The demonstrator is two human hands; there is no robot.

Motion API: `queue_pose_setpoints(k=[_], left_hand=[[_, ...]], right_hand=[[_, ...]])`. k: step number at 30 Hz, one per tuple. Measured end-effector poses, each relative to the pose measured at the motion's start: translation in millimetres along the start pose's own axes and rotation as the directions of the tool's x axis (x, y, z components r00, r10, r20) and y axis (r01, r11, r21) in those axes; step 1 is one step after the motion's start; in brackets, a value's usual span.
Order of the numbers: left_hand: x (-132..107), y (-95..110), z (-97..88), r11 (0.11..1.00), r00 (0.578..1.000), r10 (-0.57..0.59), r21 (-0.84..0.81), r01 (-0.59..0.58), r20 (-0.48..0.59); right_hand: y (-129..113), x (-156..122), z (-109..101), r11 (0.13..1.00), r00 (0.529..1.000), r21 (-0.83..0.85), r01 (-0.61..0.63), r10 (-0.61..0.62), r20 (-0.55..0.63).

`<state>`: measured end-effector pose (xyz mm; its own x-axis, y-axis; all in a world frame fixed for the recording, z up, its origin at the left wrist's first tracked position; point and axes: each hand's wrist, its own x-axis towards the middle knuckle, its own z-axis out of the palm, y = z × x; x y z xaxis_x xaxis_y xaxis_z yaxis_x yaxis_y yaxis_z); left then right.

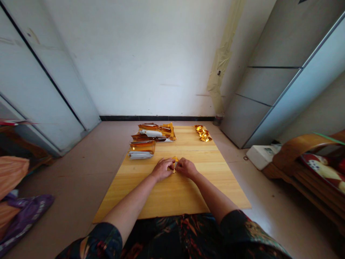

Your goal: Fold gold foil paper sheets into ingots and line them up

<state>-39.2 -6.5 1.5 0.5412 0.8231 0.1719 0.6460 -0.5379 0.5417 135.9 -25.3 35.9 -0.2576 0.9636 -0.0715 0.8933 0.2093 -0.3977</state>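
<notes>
My left hand (162,169) and my right hand (186,168) meet above the middle of a pale wooden board (172,194). Between their fingers they pinch a small piece of gold foil paper (175,161), partly hidden by the fingers and apparently folded. Beyond my left hand, stacks of gold foil and white paper sheets (142,148) lie at the board's far left. A small heap of crumpled or folded gold foil pieces (203,133) sits at the far right corner, out of reach of both hands' fingers.
The board lies on a beige floor, with a white wall beyond it. Grey metal cabinets (269,82) stand at the right, near a white box (262,155) and a wooden bench with a patterned cushion (320,169). A purple bag (27,219) and orange cloth lie at the left.
</notes>
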Motion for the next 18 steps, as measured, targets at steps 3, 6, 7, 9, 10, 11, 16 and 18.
queue_pose_setpoints(k=[3,6,7,9,10,11,16,18], left_hand=[[0.7,-2.1,2.0,1.0,1.0,-0.01,-0.002,0.01,-0.003],[1.3,-3.3,3.5,1.0,1.0,-0.003,-0.011,0.003,-0.019],[1.4,-3.4,3.8,1.0,1.0,0.0,-0.015,-0.001,-0.023],[1.5,-3.2,3.9,1.0,1.0,-0.003,-0.022,0.002,-0.023],[1.4,-2.9,3.6,1.0,1.0,-0.01,-0.025,0.009,-0.02],[1.3,-2.4,3.2,0.999,1.0,-0.017,-0.027,0.017,-0.015],[0.3,0.4,0.4,0.999,1.0,-0.009,-0.039,0.009,-0.008],[-0.1,1.0,-0.4,0.999,1.0,-0.005,-0.04,0.004,-0.012]], right_hand=[[-2.2,-0.1,0.8,0.998,1.0,-0.061,0.013,-0.013,-0.002],[-2.0,0.3,3.1,0.993,0.999,-0.112,0.033,-0.035,-0.015],[-1.6,0.6,3.9,0.992,0.999,-0.122,0.037,-0.04,-0.019],[-0.6,1.4,5.1,0.99,0.999,-0.137,0.04,-0.044,-0.024],[-0.2,1.8,5.5,0.989,0.999,-0.144,0.039,-0.043,-0.022],[0.2,2.3,5.8,0.988,0.999,-0.15,0.038,-0.041,-0.017],[1.2,3.6,5.6,0.985,0.999,-0.167,0.049,-0.05,-0.002],[1.1,3.5,5.1,0.985,0.998,-0.165,0.054,-0.056,-0.004]])
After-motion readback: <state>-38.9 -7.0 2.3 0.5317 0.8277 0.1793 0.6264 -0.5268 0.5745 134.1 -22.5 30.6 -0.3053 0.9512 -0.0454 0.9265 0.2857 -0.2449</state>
